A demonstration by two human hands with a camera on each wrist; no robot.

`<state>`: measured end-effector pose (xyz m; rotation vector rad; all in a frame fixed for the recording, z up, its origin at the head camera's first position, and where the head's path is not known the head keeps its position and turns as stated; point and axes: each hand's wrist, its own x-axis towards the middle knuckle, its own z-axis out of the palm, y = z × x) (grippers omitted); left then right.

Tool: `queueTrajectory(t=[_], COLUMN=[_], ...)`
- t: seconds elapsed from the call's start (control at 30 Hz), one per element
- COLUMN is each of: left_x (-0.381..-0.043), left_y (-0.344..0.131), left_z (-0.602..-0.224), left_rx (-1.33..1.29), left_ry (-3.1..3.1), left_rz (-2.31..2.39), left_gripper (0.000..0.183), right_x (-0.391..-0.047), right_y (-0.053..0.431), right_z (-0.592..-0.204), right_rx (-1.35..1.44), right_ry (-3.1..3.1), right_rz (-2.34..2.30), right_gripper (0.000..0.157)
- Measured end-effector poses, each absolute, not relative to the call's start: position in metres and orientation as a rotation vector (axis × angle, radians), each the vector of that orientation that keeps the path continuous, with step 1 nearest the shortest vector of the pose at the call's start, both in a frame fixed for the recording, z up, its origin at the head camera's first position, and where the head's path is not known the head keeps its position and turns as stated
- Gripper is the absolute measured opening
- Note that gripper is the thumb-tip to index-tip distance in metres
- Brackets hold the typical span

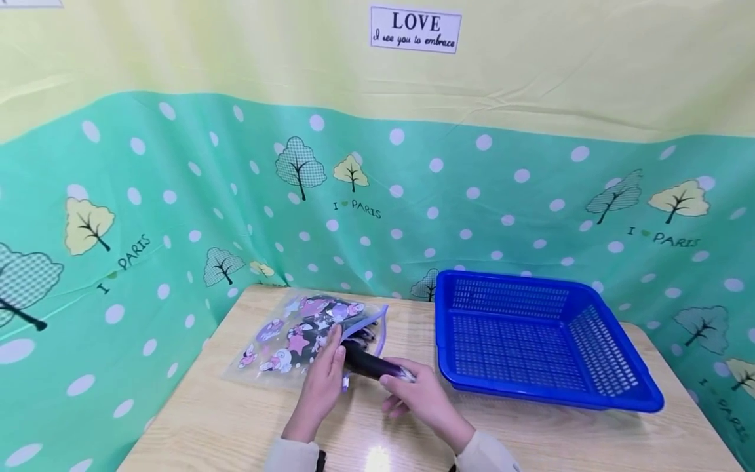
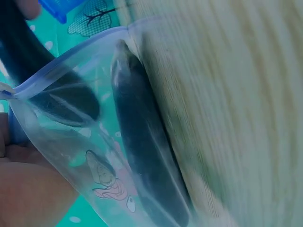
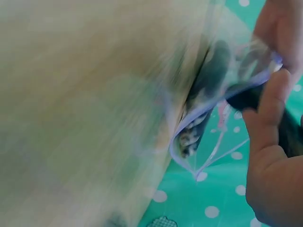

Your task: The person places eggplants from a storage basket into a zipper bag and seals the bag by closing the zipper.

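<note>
Person's R hand [image 1: 421,396] clamped on stem end of a dark eggplant [image 1: 371,364]; its blunt end is inside mouth of a see-thru bag [image 1: 277,341] w/ cartoon prints. L hand [image 1: 321,387] seems to pinch bag's rim, tho fingers partly hidden. More eggplants [image 1: 368,333] in bag, on wood table [image 1: 200,406]. Blue basket [image 1: 519,391] to R. Green/yellow cloth [image 1: 501,190] behind.

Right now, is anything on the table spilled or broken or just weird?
Nothing stands out as odd. The right hand grips a dark eggplant that sits partway through the open mouth of the plastic bag, but it's being handled, not dropped. The blue basket sits upright. I see no spill or break.
</note>
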<state>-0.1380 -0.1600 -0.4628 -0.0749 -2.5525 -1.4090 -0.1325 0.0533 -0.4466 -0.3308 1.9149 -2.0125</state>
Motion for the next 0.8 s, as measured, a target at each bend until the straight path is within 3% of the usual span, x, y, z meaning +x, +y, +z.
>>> queueTrajectory(t=[0.8], left_x=[-0.138], left_y=[-0.155], left_z=[-0.458], left_rx=[-0.034], left_ry=[-2.570], left_rz=[-1.454], left_gripper=[0.047], right_x=[-0.183], right_y=[0.007], right_z=[-0.467], right_rx=[-0.416], right_ry=[1.953], right_rz=[-1.731], right_gripper=[0.043])
